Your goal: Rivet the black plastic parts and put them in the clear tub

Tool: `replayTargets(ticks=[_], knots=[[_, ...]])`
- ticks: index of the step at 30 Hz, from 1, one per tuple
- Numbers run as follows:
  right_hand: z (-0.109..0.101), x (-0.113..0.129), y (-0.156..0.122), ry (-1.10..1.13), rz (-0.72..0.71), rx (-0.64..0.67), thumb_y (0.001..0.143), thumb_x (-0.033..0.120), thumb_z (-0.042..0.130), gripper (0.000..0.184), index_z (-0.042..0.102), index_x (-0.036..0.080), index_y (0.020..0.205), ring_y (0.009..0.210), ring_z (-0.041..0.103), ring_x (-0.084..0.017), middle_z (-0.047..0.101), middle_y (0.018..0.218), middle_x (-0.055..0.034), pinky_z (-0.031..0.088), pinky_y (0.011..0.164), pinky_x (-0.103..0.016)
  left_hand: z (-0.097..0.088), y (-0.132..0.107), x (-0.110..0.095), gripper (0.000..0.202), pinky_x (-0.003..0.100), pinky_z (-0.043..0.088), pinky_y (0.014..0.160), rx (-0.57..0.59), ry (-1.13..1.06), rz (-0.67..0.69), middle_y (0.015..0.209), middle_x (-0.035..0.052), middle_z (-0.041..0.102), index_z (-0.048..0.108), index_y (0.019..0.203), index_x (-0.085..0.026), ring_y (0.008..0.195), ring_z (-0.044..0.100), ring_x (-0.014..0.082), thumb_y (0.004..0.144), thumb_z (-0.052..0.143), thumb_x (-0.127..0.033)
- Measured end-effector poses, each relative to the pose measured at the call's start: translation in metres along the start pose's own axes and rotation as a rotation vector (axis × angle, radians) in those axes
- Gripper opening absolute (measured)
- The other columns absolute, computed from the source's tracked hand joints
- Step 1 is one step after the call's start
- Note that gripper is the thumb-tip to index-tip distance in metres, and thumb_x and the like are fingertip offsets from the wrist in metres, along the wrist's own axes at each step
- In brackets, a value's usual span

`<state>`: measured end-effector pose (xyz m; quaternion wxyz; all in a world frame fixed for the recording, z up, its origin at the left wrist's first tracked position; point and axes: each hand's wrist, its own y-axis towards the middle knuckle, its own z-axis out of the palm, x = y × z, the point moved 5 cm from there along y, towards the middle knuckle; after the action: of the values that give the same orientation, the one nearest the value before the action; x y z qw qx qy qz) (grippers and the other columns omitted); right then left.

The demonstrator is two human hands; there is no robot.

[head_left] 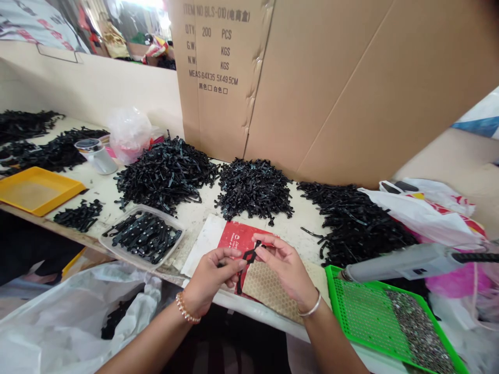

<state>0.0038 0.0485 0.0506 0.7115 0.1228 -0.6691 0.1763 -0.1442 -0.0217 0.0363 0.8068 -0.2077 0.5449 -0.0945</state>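
My left hand (216, 275) and my right hand (284, 265) face each other over the front edge of the table. Between them are small black flat strips (249, 255), pinched in the fingertips of both hands; how they join is too small to make out. Beneath my hands lie a red and white printed sheet (226, 237) and a tan honeycomb-patterned pad (268, 286). To the right, a green perforated tray (353, 301) holds many tiny metal pieces (421, 327). Over its back edge lies a grey electric screwdriver-like tool (397, 264).
Piles of black strips (255, 187) stand along the back, before a tall cardboard sheet (331, 88). At left are a clear plastic tub (177, 236) of strips, a yellow tray (42, 189) and a white mug (102, 160). A white plastic bag (70, 311) hangs at lower left.
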Motion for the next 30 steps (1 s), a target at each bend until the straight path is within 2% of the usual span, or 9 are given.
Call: replayTargets(ticks=[3,6,8,14,18,23,26,28,30], knots=[[0.002,-0.007,0.002,0.053,0.012,-0.065,0.074,0.039,0.075,0.032,0.070,0.022,0.101,0.084,0.062,-0.016,0.066,0.107,-0.0056,0.054,0.078,-0.032,-0.007,0.003,0.003,0.061,0.017,0.037,0.048,-0.097,-0.068,0.053,0.059,-0.0048,0.061,0.057,0.104,-0.015,0.047,0.048,0.0053,0.055,0.086,-0.037],[0.007,-0.012,0.002,0.113,0.003,-0.111,0.071,0.037,0.077,0.039,0.067,0.023,0.106,0.084,0.061,-0.016,0.067,0.096,-0.0033,0.053,0.080,-0.031,-0.010,0.004,0.006,0.065,0.017,0.037,0.049,-0.136,-0.114,0.070,0.055,-0.0071,0.056,0.059,0.110,-0.013,0.046,0.045,0.0038,0.055,0.086,-0.036],[0.010,-0.015,0.001,0.156,-0.004,-0.151,0.071,0.036,0.078,0.042,0.064,0.024,0.108,0.085,0.062,-0.016,0.066,0.089,-0.0017,0.053,0.080,-0.030,-0.010,0.005,0.009,0.063,0.016,0.037,0.050,-0.134,-0.140,0.036,0.055,-0.0066,0.056,0.062,0.109,-0.011,0.047,0.045,0.0035,0.056,0.087,-0.035],[0.022,-0.029,-0.008,0.109,-0.042,-0.217,0.073,0.039,0.076,0.023,0.068,0.020,0.082,0.078,0.063,-0.017,0.068,0.082,-0.0029,0.053,0.075,-0.029,-0.007,0.009,0.024,0.053,0.015,0.042,0.052,-0.144,-0.281,-0.055,0.067,-0.0028,0.063,0.070,0.095,-0.013,0.049,0.048,0.0019,0.049,0.090,-0.032],[0.028,-0.030,-0.020,0.088,-0.105,-0.173,0.079,0.037,0.071,0.018,0.072,0.021,0.087,0.086,0.064,-0.019,0.069,0.090,-0.0052,0.053,0.081,-0.032,-0.005,0.011,0.028,0.041,0.015,0.045,0.052,-0.117,-0.398,-0.099,0.066,-0.0023,0.064,0.071,0.076,-0.012,0.051,0.052,0.0029,0.045,0.092,-0.030],[0.026,-0.030,-0.033,-0.048,-0.240,-0.220,0.082,0.031,0.067,0.013,0.073,0.022,0.089,0.084,0.062,-0.019,0.064,0.089,-0.0056,0.054,0.075,-0.030,0.002,0.010,0.036,0.039,0.017,0.050,0.060,0.013,-0.485,-0.240,0.070,0.0012,0.067,0.071,0.074,-0.012,0.061,0.059,0.0071,0.046,0.092,-0.028],[0.027,-0.036,-0.043,-0.150,-0.273,-0.262,0.084,0.031,0.064,0.013,0.072,0.024,0.093,0.087,0.061,-0.020,0.060,0.091,-0.0058,0.054,0.076,-0.032,0.006,0.008,0.040,0.037,0.018,0.050,0.062,0.033,-0.431,-0.232,0.074,0.0024,0.069,0.070,0.076,-0.013,0.066,0.061,0.0096,0.050,0.090,-0.030],[0.024,-0.038,-0.053,-0.238,-0.306,-0.285,0.084,0.032,0.064,0.015,0.071,0.027,0.096,0.097,0.059,-0.023,0.056,0.100,-0.0063,0.054,0.080,-0.035,0.009,0.009,0.041,0.035,0.020,0.051,0.062,0.046,-0.356,-0.219,0.074,0.0034,0.069,0.069,0.076,-0.013,0.066,0.063,0.0115,0.055,0.088,-0.034],[0.010,-0.033,-0.065,-0.373,-0.362,-0.358,0.084,0.032,0.064,0.021,0.067,0.030,0.104,0.110,0.053,-0.026,0.051,0.113,-0.0066,0.051,0.089,-0.041,0.014,0.011,0.041,0.031,0.021,0.051,0.060,0.052,-0.283,-0.231,0.074,0.0038,0.070,0.068,0.074,-0.013,0.063,0.063,0.0119,0.060,0.085,-0.035]])
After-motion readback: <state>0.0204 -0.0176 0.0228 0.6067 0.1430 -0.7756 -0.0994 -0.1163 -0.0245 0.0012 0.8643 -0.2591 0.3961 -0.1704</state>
